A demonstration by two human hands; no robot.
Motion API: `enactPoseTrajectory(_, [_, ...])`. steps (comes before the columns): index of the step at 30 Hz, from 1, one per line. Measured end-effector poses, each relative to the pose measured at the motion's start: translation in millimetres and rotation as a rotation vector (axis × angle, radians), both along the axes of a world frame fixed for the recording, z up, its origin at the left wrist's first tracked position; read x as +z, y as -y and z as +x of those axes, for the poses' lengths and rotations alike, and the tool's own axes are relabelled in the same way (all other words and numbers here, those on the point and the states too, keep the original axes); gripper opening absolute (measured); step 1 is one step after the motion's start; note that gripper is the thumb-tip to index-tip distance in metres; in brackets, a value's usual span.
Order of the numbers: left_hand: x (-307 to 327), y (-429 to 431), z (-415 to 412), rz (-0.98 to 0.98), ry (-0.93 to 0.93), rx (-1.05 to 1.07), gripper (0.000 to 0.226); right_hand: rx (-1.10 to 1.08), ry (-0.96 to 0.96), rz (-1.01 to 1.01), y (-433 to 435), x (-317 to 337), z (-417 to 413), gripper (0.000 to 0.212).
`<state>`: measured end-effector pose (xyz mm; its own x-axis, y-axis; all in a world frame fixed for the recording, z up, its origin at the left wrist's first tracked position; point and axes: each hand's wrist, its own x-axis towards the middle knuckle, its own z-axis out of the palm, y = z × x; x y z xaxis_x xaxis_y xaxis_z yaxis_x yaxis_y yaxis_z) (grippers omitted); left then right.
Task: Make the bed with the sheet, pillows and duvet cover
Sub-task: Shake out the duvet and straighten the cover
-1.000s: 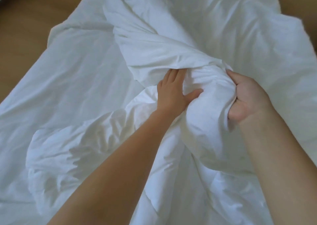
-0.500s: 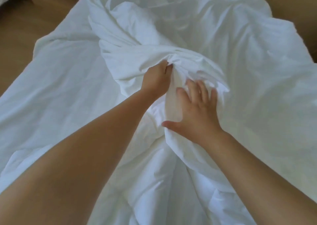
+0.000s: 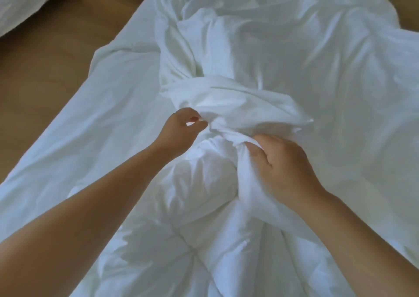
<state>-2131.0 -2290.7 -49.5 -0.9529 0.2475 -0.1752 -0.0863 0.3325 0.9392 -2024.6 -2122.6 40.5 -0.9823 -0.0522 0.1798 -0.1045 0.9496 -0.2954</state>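
The grip of the left hand (image 3: 181, 130) is closed in a fine pinch, with thumb and forefinger nipped on an edge of the crumpled white fabric duvet cover (image 3: 238, 108). The grip of the right hand (image 3: 284, 167) is clamped on a twisted rope of the same cloth just beside it. So little cloth is held in the pinch that the edge could be lost if a firm pull were made. If the two grips were drawn apart without the twist being undone, the rope could be tightened into a knot. The puffy white quilted duvet (image 3: 199, 183) lying under the hands could then be dragged along and bunched inside. The cover is seen gathered into a thick, wrinkled ridge between the hands — heaped rather than spread. From there it is draped in loose folds across the middle and far side of the bed. A flatter white layer is laid out to the left, reaching to the light brown wooden floor (image 3: 45, 81); whether that layer is sheet or cover cannot be told.
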Motion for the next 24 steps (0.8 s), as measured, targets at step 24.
enactPoseTrajectory(24, [19, 186, 33, -0.943, -0.342, -0.418, 0.042, 0.312, 0.069, -0.015, 139, -22, 71, 0.034])
